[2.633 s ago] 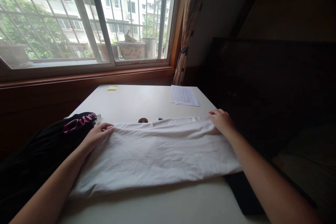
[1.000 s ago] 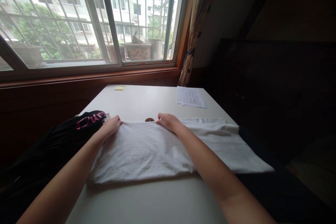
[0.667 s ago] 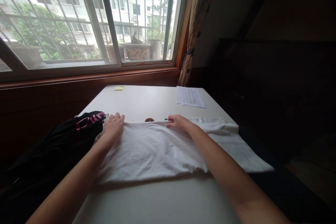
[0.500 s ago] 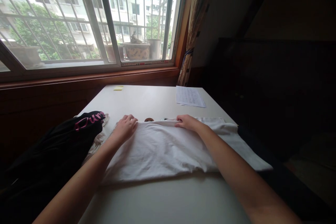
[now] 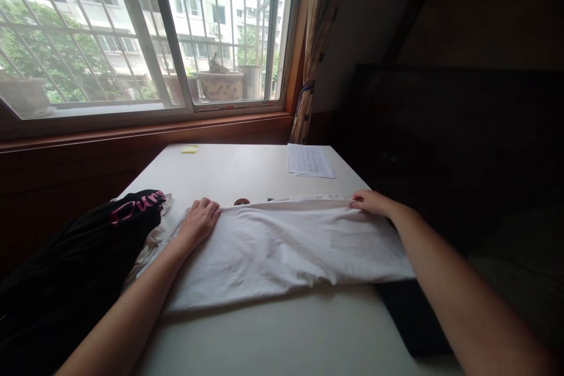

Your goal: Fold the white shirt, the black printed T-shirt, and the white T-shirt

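A white garment (image 5: 273,247), folded into a long, wrinkled strip, lies across the white table (image 5: 247,341). At its far left corner my left hand (image 5: 199,223) rests with bent fingers closed over the edge. My right hand (image 5: 374,202) pinches the far right part of the cloth between thumb and fingers. The garment's right end is tucked near my right forearm, which partly hides it.
A black garment with pink lettering (image 5: 136,208) is heaped at the left, over some pale cloth (image 5: 152,241). Papers (image 5: 311,160) and a yellow sticky note (image 5: 189,149) lie at the back. A brown round object (image 5: 241,202) sits just behind the white garment. Something dark (image 5: 414,317) is at the right edge.
My right hand has moved right along the far edge, and the right end that trailed outward is drawn in. My left hand stays at the left corner, its fingers more bent.
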A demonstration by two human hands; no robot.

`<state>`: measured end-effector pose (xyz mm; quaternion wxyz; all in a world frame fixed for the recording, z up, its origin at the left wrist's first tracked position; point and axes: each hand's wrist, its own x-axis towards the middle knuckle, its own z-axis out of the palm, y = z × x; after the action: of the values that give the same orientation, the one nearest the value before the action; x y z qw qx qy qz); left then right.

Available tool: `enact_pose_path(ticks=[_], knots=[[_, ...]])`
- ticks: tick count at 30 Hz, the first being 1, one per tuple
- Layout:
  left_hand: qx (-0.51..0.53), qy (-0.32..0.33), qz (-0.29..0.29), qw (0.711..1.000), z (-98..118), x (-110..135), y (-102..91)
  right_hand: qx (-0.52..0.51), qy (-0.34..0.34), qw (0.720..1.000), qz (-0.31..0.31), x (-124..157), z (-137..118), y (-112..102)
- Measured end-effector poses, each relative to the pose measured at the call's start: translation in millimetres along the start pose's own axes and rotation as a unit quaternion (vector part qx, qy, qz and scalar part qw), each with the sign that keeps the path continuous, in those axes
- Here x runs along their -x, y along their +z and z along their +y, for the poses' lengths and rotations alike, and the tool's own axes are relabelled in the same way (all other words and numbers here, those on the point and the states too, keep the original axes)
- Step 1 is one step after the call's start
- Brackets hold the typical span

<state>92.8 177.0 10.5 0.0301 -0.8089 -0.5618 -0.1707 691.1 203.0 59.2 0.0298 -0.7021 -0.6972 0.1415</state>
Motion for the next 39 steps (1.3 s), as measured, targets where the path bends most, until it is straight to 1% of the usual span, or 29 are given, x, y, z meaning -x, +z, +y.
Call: enact_pose_path(ticks=[2,5,8,12,16,19,22,25,27,29,31,32,33,35,37,39], knots=[[0.006,-0.006,0.000,1.000,-3.0,-1.5,0.7,0.008,0.014,1.000,0.021,-3.0,9.0,-0.1],[0.011,-0.011,0.000,1.000,-5.7,-3.4,2.7,0.035,0.027,0.997,0.066,-14.5,13.2,-0.5],[0.014,-0.013,0.001,1.000,-6.9,-4.0,5.7,0.071,0.036,0.992,0.096,-28.7,10.2,-0.7],[0.011,-0.015,0.012,1.000,-10.6,-3.6,11.1,0.115,0.047,0.986,0.113,-38.8,2.7,5.2],[0.011,-0.009,0.027,1.000,-19.6,-3.8,15.3,0.140,0.043,0.981,0.130,-37.0,-3.7,19.9],[0.015,-0.004,0.040,0.999,-27.6,-4.9,15.9,0.147,0.043,0.976,0.155,-32.6,-6.2,32.3],[0.022,-0.005,0.061,0.998,-33.5,-5.9,15.5,0.141,0.062,0.969,0.191,-27.7,-6.1,41.0],[0.034,0.001,0.086,0.996,-37.2,-5.9,14.6,0.123,0.089,0.961,0.230,-19.3,-2.0,42.8],[0.044,0.007,0.105,0.993,-38.5,-5.2,12.8,0.113,0.104,0.956,0.251,-8.1,4.2,40.5],[0.053,0.016,0.121,0.991,-37.5,-3.7,8.6,0.100,0.113,0.947,0.283,9.9,14.5,36.9],[0.064,0.033,0.133,0.988,-31.3,0.1,0.6,0.067,0.107,0.939,0.320,35.4,29.0,33.3],[0.071,0.046,0.136,0.987,-25.5,3.5,-5.2,0.042,0.102,0.937,0.332,50.9,37.6,32.0],[0.078,0.063,0.133,0.986,-17.6,8.6,-12.2,0.013,0.098,0.938,0.331,67.6,46.6,31.2],[0.090,0.107,0.101,0.985,3.3,24.4,-28.7,-0.031,0.119,0.946,0.300,103.6,64.5,31.9],[0.090,0.157,0.028,0.983,27.6,48.5,-45.0,-0.059,0.155,0.951,0.261,139.4,79.6,36.9],[0.082,0.193,-0.024,0.977,49.3,78.6,-56.5,-0.117,0.206,0.952,0.194,171.0,89.9,46.6]])
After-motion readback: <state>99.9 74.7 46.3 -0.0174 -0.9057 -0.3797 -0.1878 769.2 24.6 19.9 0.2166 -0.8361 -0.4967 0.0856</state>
